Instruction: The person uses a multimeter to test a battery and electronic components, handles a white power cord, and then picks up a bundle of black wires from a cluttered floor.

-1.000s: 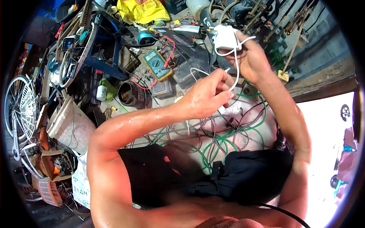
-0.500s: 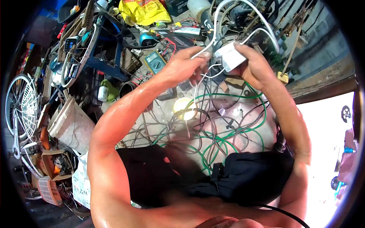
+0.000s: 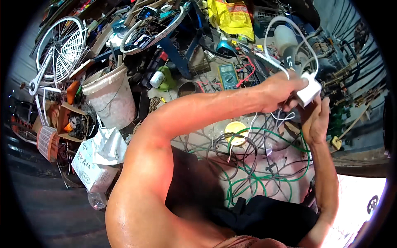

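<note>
A white power adapter (image 3: pixel 309 91), box-shaped with white cable running from it, is raised over the floor at the right of centre. My left hand (image 3: pixel 285 91) pinches its upper edge, with part of the white cable (image 3: pixel 273 62) running by the fingers. Just below and to the right, my right hand (image 3: pixel 316 122) has its fingers stretched out, close against the adapter's lower side; whether they touch cannot be made out. A thin white cord (image 3: pixel 250 126) hangs below my left hand toward a round yellow lid-like thing (image 3: pixel 236 133).
Tangled green and grey hoses or cables (image 3: pixel 256 173) cover the floor before my knees. A multimeter (image 3: pixel 227 76) lies beyond my left forearm. At left stand a dirty white bucket (image 3: pixel 109 97), a white bag (image 3: pixel 108 146) and a bicycle wheel (image 3: pixel 66 49); machine parts (image 3: pixel 331 53) crowd the right.
The view has swung left, so things sit further right. My left hand has come onto the adapter; my right hand has loosened from it, its fingers now straightened.
</note>
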Demonstrator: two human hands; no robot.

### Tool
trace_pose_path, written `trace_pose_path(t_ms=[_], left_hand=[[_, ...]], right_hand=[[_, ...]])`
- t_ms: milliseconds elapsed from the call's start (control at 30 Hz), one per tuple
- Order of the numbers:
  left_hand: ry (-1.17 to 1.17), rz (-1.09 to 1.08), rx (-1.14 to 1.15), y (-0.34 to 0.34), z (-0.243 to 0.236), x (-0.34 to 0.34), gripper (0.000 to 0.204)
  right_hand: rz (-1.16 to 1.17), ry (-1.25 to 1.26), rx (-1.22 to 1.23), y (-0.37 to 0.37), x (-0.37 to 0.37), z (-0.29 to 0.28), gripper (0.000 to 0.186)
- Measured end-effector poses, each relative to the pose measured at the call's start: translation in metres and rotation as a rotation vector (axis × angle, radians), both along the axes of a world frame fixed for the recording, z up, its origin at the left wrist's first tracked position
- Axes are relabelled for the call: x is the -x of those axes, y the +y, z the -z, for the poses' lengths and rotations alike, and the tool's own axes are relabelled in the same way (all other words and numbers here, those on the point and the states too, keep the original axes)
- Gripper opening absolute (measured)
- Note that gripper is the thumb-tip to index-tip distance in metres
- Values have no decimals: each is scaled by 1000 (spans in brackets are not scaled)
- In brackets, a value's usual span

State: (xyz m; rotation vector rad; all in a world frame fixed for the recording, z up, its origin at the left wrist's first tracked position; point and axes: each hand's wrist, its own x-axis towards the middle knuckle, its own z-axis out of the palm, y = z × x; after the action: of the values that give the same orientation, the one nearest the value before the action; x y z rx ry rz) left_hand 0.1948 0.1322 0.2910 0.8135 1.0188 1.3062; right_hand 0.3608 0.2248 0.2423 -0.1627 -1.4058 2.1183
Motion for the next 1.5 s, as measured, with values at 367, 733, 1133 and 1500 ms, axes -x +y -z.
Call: trace_pose_path(t_ms=[367, 733, 1133, 1500], left_hand=[[376, -481, -372, 8, -77, 80, 30], [850, 822, -40, -29, 18, 70, 47], [1543, -563, -55, 2, -7, 131, 36], [724, 404, -341, -36, -16, 60, 39]], right_hand=[[-79, -596, -416, -15, -15, 4, 17], [277, -483, -538, 51, -9, -17, 24], [-44, -590, -573, -11, -14, -10, 26], [51, -601, -557, 25, 1, 18, 27]])
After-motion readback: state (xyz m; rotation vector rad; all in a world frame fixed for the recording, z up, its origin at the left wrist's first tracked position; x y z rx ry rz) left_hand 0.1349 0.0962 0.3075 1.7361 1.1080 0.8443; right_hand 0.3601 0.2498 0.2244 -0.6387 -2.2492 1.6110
